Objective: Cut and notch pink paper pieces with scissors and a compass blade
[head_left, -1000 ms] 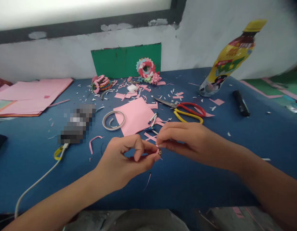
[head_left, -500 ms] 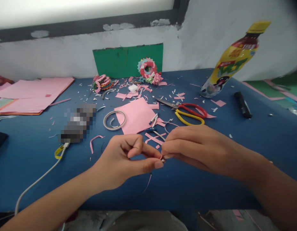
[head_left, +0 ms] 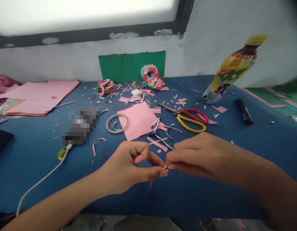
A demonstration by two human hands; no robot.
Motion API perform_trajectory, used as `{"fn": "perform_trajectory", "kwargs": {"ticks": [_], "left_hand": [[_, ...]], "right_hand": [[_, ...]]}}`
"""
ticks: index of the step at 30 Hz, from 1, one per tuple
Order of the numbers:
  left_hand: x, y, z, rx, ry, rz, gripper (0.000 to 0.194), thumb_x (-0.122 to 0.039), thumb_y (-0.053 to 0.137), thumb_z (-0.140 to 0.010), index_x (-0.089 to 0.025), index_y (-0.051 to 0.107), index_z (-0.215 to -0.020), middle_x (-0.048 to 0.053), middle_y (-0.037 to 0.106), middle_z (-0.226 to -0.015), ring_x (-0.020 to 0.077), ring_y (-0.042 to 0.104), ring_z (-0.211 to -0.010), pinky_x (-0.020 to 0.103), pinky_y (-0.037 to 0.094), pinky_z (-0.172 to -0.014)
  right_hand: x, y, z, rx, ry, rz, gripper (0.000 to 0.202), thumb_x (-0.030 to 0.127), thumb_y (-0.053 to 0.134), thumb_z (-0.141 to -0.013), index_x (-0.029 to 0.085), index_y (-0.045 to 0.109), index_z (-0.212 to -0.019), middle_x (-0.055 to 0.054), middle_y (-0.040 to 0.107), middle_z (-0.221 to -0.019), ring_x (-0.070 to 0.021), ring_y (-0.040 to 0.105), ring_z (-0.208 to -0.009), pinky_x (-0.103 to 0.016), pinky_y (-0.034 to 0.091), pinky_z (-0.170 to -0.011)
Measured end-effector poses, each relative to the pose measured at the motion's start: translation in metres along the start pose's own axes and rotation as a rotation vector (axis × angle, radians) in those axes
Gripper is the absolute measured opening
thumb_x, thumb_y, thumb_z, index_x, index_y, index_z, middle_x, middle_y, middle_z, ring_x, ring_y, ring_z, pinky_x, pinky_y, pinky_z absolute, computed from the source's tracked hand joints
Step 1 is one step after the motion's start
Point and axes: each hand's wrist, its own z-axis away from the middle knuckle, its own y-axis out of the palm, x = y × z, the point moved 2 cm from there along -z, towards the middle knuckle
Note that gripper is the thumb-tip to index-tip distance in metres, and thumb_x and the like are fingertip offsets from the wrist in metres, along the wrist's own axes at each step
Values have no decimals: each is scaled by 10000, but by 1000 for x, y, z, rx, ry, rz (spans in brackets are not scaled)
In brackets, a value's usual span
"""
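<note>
A blue table [head_left: 211, 199] takes up most of my view, with a stack of pink paper [head_left: 42, 96] at its left. At the back I see a green board [head_left: 119, 69] propped against the wall, and to the right of it a drink bottle [head_left: 229, 73] with a yellow cap, slanting in my view.

Both hands work over the near middle of the table. The right hand [head_left: 203, 157] has its fingers drawn close together, tips touching a small pink piece [head_left: 166, 167]; whether they grip it or just press, I can't tell from here. The left hand [head_left: 129, 170] pinches that piece between thumb and a fingertip, one finger curled back. The piece sits between the two hands, mostly covered, so I can't make out its shape.

Beyond them lie scissors [head_left: 179, 109] with one red and one yellow handle, then a pink square of paper [head_left: 140, 118]. A tape roll [head_left: 116, 131] overlaps its left edge. I find a white case [head_left: 136, 93] farther back among tiny pink and white paper scraps [head_left: 181, 102].
</note>
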Motion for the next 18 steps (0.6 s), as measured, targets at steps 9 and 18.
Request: {"fn": "perform_trajectory", "kwargs": {"ticks": [9,18], "left_hand": [[-1,-1,-1,46,-47,80,485,-136,705,-639,-173,242,-496,24,677,-704,110,621,-660,157,440,-526],[-5,-1,-1,43,-51,72,472,-136,700,-645,-175,256,-490,38,686,-713,153,649,-733,175,452,-546]], "right_hand": [[-1,-1,2,-112,-95,96,182,158,422,-895,152,600,-858,33,487,-622,-74,415,-535,-224,255,-496],[-2,1,2,-160,-96,96,181,166,416,-899,151,592,-859,24,505,-643,-75,423,-556,-219,284,-514]]}}
